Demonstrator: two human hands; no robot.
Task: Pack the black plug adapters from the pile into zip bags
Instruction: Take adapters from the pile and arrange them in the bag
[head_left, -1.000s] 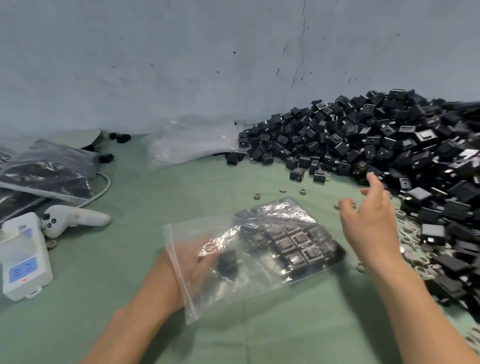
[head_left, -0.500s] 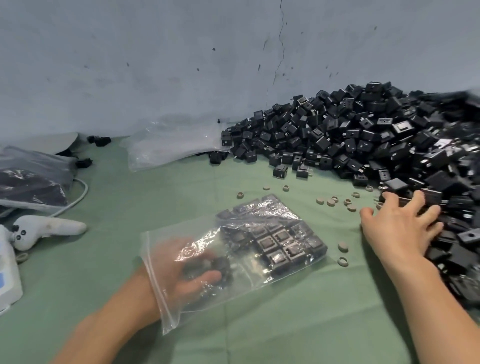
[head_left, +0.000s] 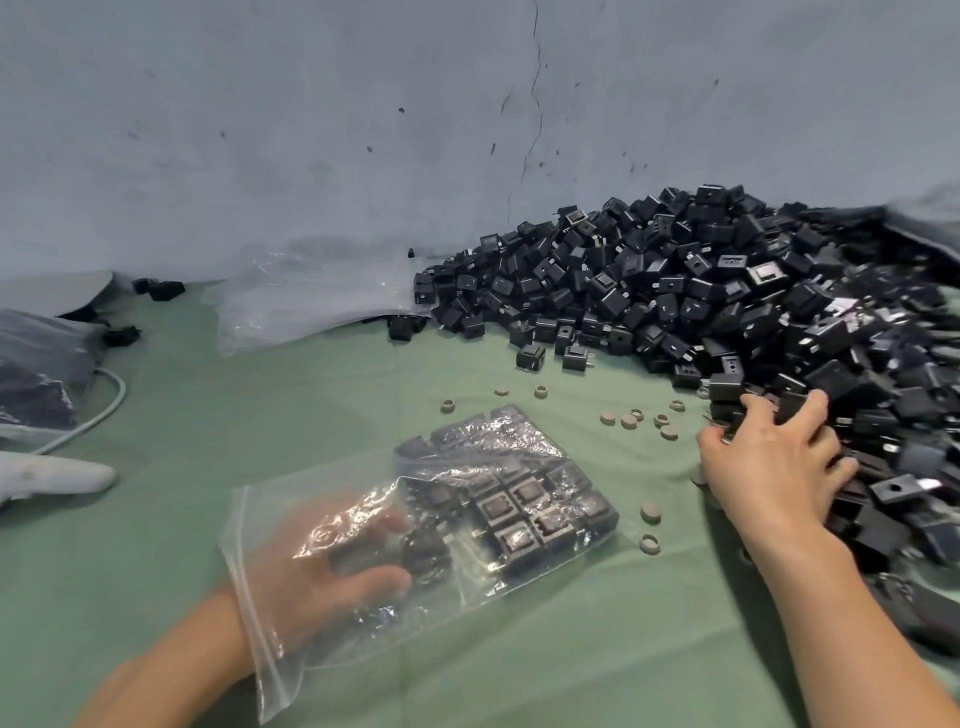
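A big pile of black plug adapters (head_left: 675, 291) fills the right side of the green table, up against the wall. A clear zip bag (head_left: 483, 582) lies in the middle with several adapters laid in rows at its far end. My left hand (head_left: 322, 561) is inside the bag through its open mouth, and its fingers and thumb hold a black adapter (head_left: 423, 556). My right hand (head_left: 769, 467) is on the near edge of the pile, its fingers curled round a few adapters.
A stack of empty clear bags (head_left: 311, 301) lies by the wall. Filled bags (head_left: 36, 374), a white cable (head_left: 104, 410) and a white handset (head_left: 57, 475) sit at the left. Small beige rings (head_left: 623, 418) are scattered between bag and pile.
My right hand went from above the table onto the pile's edge and closed on adapters. My left hand pushed deeper into the bag. The view shifted right.
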